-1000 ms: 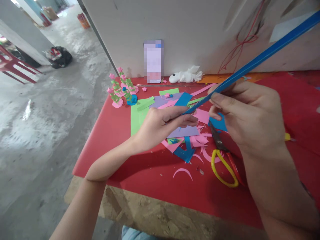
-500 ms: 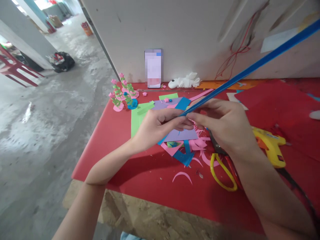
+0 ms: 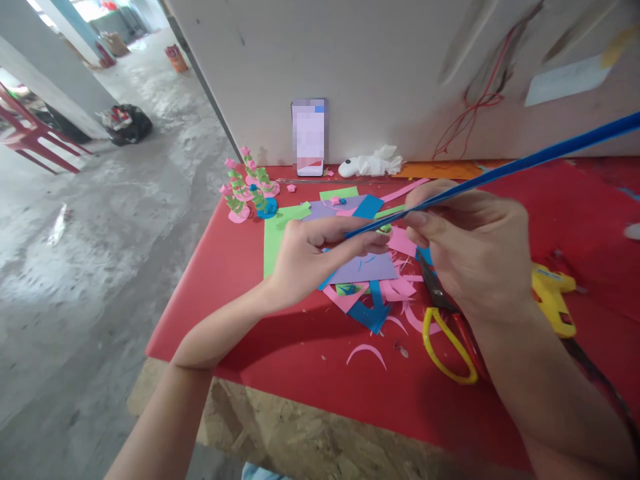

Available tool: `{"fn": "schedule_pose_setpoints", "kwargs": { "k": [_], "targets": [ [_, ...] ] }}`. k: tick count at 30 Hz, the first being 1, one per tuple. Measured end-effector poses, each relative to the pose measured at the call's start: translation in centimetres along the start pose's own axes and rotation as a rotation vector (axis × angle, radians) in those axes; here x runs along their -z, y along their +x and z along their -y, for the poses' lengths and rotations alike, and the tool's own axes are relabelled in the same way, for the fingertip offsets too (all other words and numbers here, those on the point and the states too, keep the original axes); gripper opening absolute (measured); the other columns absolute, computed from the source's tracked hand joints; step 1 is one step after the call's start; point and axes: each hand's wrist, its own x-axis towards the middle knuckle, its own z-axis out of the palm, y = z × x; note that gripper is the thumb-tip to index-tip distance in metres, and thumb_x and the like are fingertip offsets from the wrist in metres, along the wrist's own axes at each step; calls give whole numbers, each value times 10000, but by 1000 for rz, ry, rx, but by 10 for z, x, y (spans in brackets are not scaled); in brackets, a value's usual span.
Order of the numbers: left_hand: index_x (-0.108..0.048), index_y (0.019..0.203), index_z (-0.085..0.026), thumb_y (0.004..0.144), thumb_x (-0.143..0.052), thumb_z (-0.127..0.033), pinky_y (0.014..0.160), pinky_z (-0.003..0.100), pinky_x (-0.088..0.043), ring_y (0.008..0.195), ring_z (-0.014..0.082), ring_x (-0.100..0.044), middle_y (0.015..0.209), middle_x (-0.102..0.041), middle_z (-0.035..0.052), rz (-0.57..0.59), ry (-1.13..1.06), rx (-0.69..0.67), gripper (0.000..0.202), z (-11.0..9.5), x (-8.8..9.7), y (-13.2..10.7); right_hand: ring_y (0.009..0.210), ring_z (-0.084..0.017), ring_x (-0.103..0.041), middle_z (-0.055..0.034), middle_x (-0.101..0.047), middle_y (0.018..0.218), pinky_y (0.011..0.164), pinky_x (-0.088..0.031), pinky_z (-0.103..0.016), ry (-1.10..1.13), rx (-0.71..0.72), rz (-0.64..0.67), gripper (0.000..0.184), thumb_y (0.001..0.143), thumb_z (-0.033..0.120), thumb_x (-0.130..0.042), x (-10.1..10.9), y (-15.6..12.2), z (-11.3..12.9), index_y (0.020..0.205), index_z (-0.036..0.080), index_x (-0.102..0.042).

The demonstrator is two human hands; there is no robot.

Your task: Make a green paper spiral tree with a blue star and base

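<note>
A long, narrow blue paper strip (image 3: 520, 162) slants from between my hands up to the right edge of the view. My left hand (image 3: 320, 257) pinches its lower end between thumb and fingers. Farther along the strip, my right hand (image 3: 470, 247) grips it between thumb and forefinger, a short way from the left. Beneath the hands lie a purple paper sheet (image 3: 367, 268), a light green sheet (image 3: 280, 233) and pink and blue scraps (image 3: 373, 310). Scissors (image 3: 450, 347) with yellow and red handles lie below my right hand, partly hidden by the wrist.
Small paper plants with star tops (image 3: 250, 187) stand at the table's left corner. A phone (image 3: 310, 137) leans on the wall, beside a white tissue bundle (image 3: 373, 162). A yellow glue gun (image 3: 555, 300) lies right of my right wrist. Red paper (image 3: 210, 307) covers the table.
My right hand has slid right along the blue strip, away from my left hand. The strip's far end has dropped to a flatter angle. My left hand stays almost in place.
</note>
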Motion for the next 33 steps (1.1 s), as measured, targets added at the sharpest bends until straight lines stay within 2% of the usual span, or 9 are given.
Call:
{"fn": "schedule_pose_setpoints", "kwargs": {
  "k": [4, 8, 12, 16, 19, 22, 25, 30, 33],
  "targets": [
    [-702, 817, -169, 850, -600, -316, 731, 183, -627, 763, 102, -733, 810, -765, -12, 39, 14, -55, 182, 0, 0, -2, 567, -67, -417, 27, -559, 654, 485, -292, -243, 19, -61, -25, 104, 644, 248, -787, -1, -2, 3, 705, 277, -708],
    [-684, 800, -174, 886, -543, -327, 674, 161, -614, 725, 98, -734, 791, -764, -15, 79, 93, -67, 225, 0, 0, -2, 520, -59, -406, 29, -579, 624, 456, -290, -237, 61, -128, -28, 100, 625, 256, -796, -1, -1, 5, 664, 282, -708],
    [-651, 801, -159, 891, -527, -342, 640, 148, -610, 722, 110, -736, 772, -763, 3, 108, 13, -7, 239, -1, 0, 1, 469, -46, -374, 37, -538, 553, 427, -276, -225, 86, -175, -12, 116, 612, 266, -804, -1, 2, 2, 636, 262, -690],
    [-626, 827, -145, 861, -548, -432, 656, 183, -628, 739, 138, -740, 788, -764, 32, 138, -131, 106, 300, -1, -1, 3, 483, -49, -419, 31, -570, 603, 427, -321, -217, 33, -229, 42, 177, 587, 337, -818, -4, 1, -3, 676, 237, -702],
    [-603, 845, -144, 837, -571, -465, 677, 210, -637, 741, 151, -741, 810, -765, 46, 147, -168, 145, 323, -1, -3, 2, 558, -75, -480, 18, -592, 621, 477, -364, -224, 0, -233, 77, 149, 607, 362, -805, -7, -3, -4, 646, 257, -706],
    [-571, 815, -149, 831, -591, -443, 668, 200, -635, 712, 149, -739, 770, -762, 41, 165, -206, 153, 295, -1, -5, 0, 554, -84, -461, 12, -573, 570, 500, -362, -245, 55, -239, 65, 151, 600, 352, -807, -9, -6, -2, 560, 272, -685],
    [-546, 791, -157, 843, -594, -383, 640, 160, -623, 680, 130, -734, 725, -757, 25, 205, -277, 171, 236, -2, -6, -1, 500, -66, -397, 21, -494, 490, 486, -329, -241, 124, -285, 73, 216, 572, 348, -811, -8, -5, -1, 485, 242, -643],
    [-548, 780, -156, 824, -616, -394, 618, 160, -623, 677, 139, -735, 705, -751, 25, 220, -315, 214, 251, -1, -7, 1, 580, -70, -495, 15, -578, 604, 514, -391, -216, 156, -398, 33, 195, 502, 331, -826, -2, 1, -3, 546, 229, -665],
    [-547, 775, -157, 810, -626, -421, 614, 179, -627, 676, 153, -736, 718, -752, 39, 226, -310, 245, 277, -2, -6, 1, 535, -53, -438, 26, -533, 560, 475, -347, -203, 150, -400, -9, 260, 439, 349, -845, 4, 6, -1, 521, 217, -637]
  ]
}}
